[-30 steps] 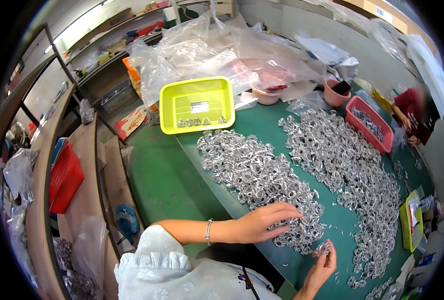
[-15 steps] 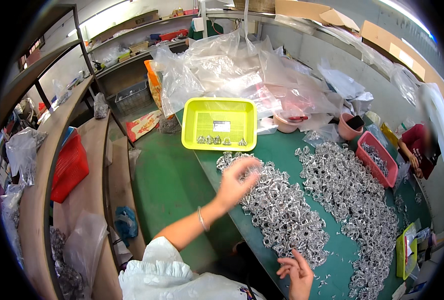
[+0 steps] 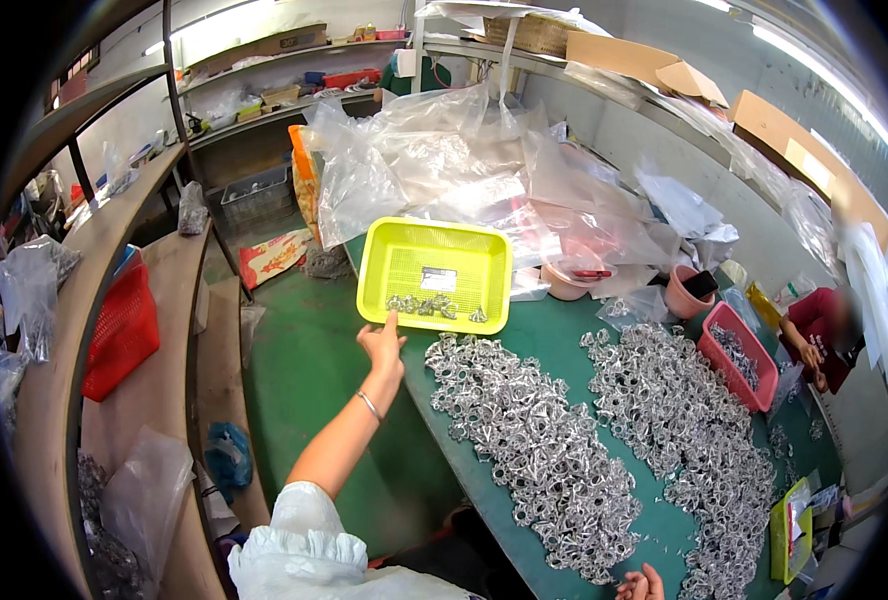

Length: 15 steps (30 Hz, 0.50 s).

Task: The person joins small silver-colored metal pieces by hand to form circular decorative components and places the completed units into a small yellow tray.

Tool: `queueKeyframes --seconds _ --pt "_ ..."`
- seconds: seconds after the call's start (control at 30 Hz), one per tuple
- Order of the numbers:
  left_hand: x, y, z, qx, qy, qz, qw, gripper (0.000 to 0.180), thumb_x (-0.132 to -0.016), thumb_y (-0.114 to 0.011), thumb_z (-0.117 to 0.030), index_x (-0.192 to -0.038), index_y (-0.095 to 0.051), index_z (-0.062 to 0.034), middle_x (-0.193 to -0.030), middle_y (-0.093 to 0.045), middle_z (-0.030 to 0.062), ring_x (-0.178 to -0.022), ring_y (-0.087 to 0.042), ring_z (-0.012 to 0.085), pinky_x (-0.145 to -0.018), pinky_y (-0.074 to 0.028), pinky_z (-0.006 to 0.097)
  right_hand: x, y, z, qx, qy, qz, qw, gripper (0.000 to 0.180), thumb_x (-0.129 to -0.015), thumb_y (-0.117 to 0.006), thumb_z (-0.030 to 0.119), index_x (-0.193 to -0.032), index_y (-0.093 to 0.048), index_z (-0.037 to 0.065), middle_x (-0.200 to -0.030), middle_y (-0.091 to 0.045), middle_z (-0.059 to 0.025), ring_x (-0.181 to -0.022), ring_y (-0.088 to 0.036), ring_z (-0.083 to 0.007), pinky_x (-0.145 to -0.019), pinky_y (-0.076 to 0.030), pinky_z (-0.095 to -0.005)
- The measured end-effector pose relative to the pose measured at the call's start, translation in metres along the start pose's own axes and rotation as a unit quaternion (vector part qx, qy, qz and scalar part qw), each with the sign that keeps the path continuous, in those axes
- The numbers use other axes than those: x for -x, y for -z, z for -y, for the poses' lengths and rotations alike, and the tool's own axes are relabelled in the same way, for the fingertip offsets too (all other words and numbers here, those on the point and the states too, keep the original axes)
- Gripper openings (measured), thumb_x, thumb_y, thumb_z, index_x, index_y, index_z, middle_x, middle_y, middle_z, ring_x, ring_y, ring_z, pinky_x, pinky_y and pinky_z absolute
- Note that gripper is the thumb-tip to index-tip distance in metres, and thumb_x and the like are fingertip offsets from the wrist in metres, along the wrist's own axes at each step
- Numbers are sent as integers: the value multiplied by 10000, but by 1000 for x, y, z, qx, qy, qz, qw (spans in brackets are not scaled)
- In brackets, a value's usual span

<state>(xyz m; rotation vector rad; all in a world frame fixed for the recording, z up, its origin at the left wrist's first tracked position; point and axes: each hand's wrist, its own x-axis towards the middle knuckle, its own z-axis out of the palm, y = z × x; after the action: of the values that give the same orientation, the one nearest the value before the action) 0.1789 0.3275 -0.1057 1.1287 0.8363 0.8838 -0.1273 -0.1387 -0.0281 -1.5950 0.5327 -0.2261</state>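
Observation:
My left hand [image 3: 384, 347] is at the near rim of a yellow-green plastic basket [image 3: 362, 290], index finger stretched over the edge and thumb apart, with nothing visible in it. Beside that fingertip, a small cluster of silvery ring-like metal pieces [image 3: 424, 305] lies on the basket floor. A long heap of the same pieces [image 3: 534, 450] covers the green tabletop [image 3: 654, 480] nearest me. At the heap's near end, my right hand [image 3: 642, 583] shows only its loosely bent fingers, slightly apart; the lower edge cuts off the rest.
A second heap of metal pieces [image 3: 689, 430] lies to the right, by a pink basket [image 3: 764, 395] of more pieces. Clear plastic bags [image 3: 434, 150] cover the table's far end. Wooden shelves [image 3: 154, 300] stand left. A co-worker's hand [image 3: 812, 360] is at far right.
My left hand has moved from above the near heap leftward to the basket's rim. More metal pieces lie in the basket. My right hand is lower, mostly out of the picture; the view has shifted.

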Motion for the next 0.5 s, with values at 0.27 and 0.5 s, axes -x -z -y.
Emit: queueKeyframes --seconds 0.27,0.5 --pt "-35 -3 -30 134 195 252 938 325 -890 -464 -102 -1138 -432 106 -985 -602 253 -750 -653 339 -576 -583 323 -7 1 -7 -43 7 -42 998 284 -882 -570 140 -1117 -538 -18 -840 -599 -54 -693 -525 -116 -614 -430 -233" --pt "-60 -55 -63 274 111 201 934 326 -897 -417 -53 -1187 -374 91 -1088 -542 247 -873 -625 377 -619 -596 351 -15 -4 -14 -12 -11 -52 999 228 -888 -561 156 -1062 -575 10 -811 -600 -37 -672 -512 -112 -597 -417 -243"
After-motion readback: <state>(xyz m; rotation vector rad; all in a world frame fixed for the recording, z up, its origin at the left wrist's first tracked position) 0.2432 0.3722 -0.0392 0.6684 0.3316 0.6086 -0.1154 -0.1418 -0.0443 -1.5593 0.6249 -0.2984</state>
